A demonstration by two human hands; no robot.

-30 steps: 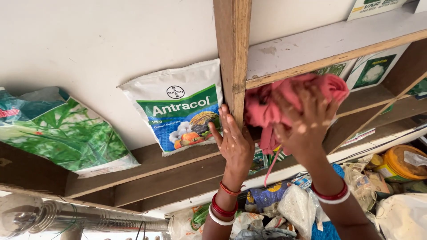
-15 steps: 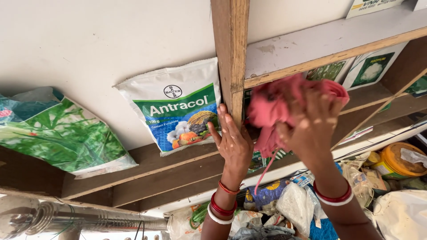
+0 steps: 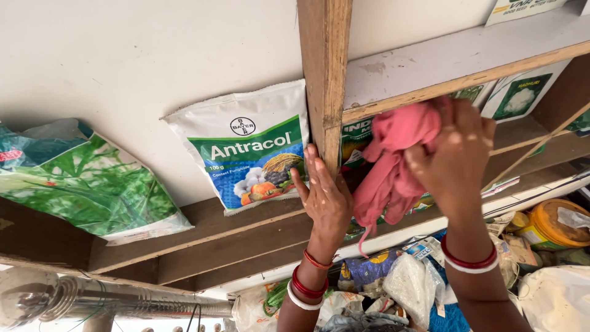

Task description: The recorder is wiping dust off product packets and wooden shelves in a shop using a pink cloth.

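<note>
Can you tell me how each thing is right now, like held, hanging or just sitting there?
Left hand: open, flat against the wooden post.
Right hand: closed on the pink cloth.
Pink cloth: bunched, pressed to the shelf edge.
White packet: sealed, against the wall.
Green bag: crumpled, resting on a ledge.

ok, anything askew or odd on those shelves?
Nothing damaged or spilled. The white-and-green pouch and green leafy-print bag lean tilted. Right hand presses a crumpled pink cloth at the wooden shelf edge.
</note>
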